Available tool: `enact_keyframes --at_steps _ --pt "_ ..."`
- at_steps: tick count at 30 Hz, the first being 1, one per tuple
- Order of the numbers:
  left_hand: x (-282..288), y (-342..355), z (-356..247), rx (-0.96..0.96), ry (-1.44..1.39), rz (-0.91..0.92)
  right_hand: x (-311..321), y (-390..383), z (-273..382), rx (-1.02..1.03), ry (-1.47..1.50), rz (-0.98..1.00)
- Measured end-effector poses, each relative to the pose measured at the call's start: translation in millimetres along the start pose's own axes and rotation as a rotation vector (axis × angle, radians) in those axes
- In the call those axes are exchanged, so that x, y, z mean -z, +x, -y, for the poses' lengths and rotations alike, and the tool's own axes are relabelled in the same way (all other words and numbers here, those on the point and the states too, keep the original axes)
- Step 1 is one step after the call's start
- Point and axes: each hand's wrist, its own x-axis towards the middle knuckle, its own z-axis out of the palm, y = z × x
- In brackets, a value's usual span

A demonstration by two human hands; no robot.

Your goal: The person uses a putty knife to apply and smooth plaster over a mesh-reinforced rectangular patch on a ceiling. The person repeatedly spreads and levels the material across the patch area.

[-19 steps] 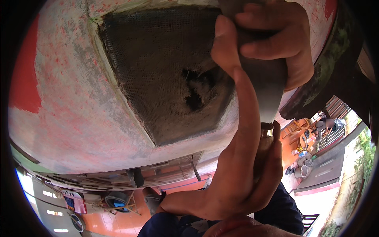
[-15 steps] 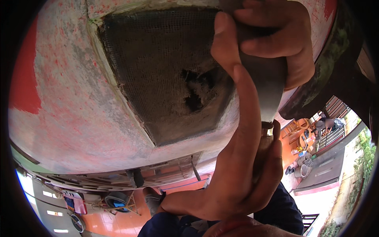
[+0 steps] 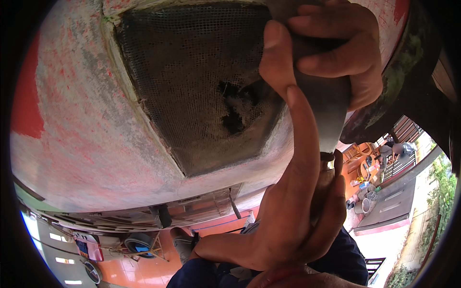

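My left hand (image 3: 293, 206) grips the handle of a scraper (image 3: 324, 98), its thumb stretched up along the edge of the broad grey blade. A bright metal collar shows between its fingers and palm. Higher up, my right hand (image 3: 348, 45) is closed round the blade from the right, fingertips lying on its near face. Just left of the blade lies a dark mesh screen (image 3: 192, 91) with a ragged hole, set in an opening. Around it, the wall (image 3: 81, 120) has worn red and whitish paint. The blade's upper end is hidden behind my right hand.
Lower down are a tiled orange floor (image 3: 127, 273), a dark tub (image 3: 137, 244) and a wheel (image 3: 92, 271). At the right, a person (image 3: 396, 150) is near a round table (image 3: 370, 165) and some buckets (image 3: 364, 205). A dark mossy edge (image 3: 389, 96) runs beside my right hand.
Both hands and the scraper have shifted very slightly down in the picture. The view has moved a little over the wall and screen; the grip is the same.
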Motion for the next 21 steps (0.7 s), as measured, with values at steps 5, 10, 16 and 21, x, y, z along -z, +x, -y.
enact_keyframes --at_steps 5,10,16,21 --pt "0 1 -6 0.099 -0.134 -0.008 0 -1 2 -0.007 0.017 -0.008" --pt "14 3 -27 0.182 -0.085 0.052 0 -3 2 -0.014 0.022 -0.011" --pt "17 3 -20 0.271 -0.246 -0.037 0 -3 3 -0.034 0.027 -0.016" --pt "17 -5 -6 0.155 -0.064 -0.049 -1 -3 3 -0.044 0.034 -0.016"
